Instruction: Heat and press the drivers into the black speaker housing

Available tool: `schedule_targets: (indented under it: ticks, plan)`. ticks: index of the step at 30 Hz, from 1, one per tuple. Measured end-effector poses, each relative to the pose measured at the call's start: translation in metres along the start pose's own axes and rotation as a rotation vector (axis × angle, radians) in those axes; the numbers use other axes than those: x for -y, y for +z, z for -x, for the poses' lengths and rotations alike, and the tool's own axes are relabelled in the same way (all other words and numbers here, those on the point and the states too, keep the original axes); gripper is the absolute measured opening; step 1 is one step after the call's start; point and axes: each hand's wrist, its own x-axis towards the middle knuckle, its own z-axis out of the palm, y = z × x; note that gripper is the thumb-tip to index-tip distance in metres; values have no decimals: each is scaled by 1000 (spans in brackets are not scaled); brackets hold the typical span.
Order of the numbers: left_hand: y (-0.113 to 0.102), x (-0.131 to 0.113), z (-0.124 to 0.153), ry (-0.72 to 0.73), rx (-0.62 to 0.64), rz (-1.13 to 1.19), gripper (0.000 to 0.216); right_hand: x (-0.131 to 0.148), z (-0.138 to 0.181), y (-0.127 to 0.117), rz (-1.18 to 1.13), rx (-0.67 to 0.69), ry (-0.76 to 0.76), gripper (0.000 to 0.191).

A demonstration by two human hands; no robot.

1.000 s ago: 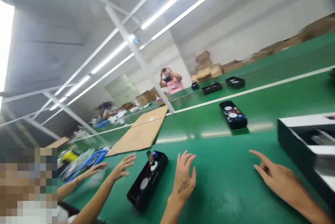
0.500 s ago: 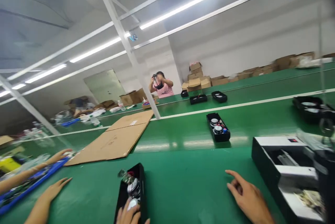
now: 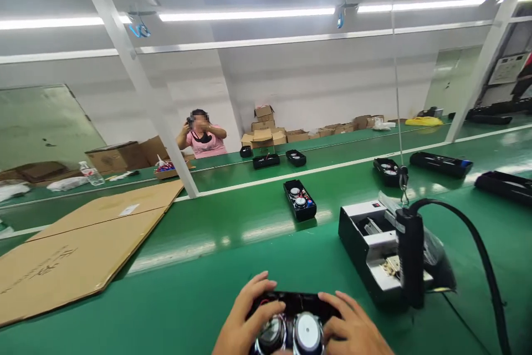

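Observation:
Low in the head view lies a black speaker housing with two round silver speaker drivers set side by side in it. My left hand grips its left end, the fingers bent over the rim and a finger by the left driver. At the opposite end my right hand holds the housing, fingers curled over the edge beside the right driver. The lower part of the housing is cut off by the frame. To the right of my hands hangs a black electric screwdriver, in front of a black and white screw dispenser box.
Another open speaker housing sits on the green bench ahead, and several more stand farther off. Flat cardboard covers the left side. A slanted white post rises there. Across the bench a person lifts both hands.
The view has swung right, and a co-worker's arms at left have left it. My right hand has come over to the housing, which now lies crosswise between both hands.

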Motion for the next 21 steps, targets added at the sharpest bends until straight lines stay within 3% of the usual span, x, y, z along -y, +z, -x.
schedule_targets:
  ticks: [2, 3, 5, 7, 10, 13, 17, 21]
  plan:
    - [-26, 1, -8, -23, 177, 13, 62, 3, -2, -39, -69, 139, 161, 15]
    - [-33, 2, -12, -36, 278, 15, 59, 4, -3, -55, -105, 149, 269, 18]
    - [-33, 6, -20, -68, 400, 61, 37, 5, -2, -75, -177, 145, 416, 20]
    - [-21, 10, -28, -119, 381, 162, 18, 9, -3, -82, -216, 100, 483, 19]
    - [4, 16, -40, -347, 218, 337, 23, 23, -14, -74, -256, -39, 486, 26]
    - [20, 16, -54, -501, 171, 468, 34, 40, -34, -55, -240, -202, 413, 44]
    - [25, 13, -67, -465, 247, 610, 46, 45, -56, -36, -214, -243, 330, 50]
    - [22, 8, -68, -407, 312, 614, 60, 38, -59, -43, -353, -201, 439, 36]
